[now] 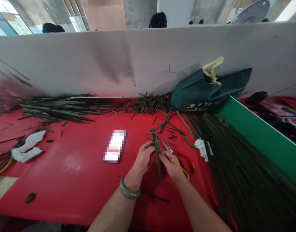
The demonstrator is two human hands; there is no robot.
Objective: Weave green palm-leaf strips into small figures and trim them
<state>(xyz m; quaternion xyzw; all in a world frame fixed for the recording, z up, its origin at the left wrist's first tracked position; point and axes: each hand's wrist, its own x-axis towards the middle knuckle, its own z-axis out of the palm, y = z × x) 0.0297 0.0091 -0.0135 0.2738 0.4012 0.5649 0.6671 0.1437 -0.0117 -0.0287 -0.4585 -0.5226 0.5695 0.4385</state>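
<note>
My left hand (146,155), with a green bangle (130,190) on the wrist, pinches a piece of woven green leaf strips (157,149) near its knotted top. From the other side my right hand (171,163) grips the same leaf piece lower down, thumb and fingers closed on it. Long loose ends of the strips hang down between the two hands. Beside and partly under my right hand lies a pair of scissors (167,146) with red and yellow handles. To the left, a phone with a blurred screen (114,146) rests on the red tabletop (85,167).
Long leaf strips (65,108) are piled at the back left, with short scraps (150,103) beside them. A dark green bag (211,90) leans against the white partition (90,61). More long leaves (230,167) lie along a green panel (259,135). White tissue (202,149) lies nearby.
</note>
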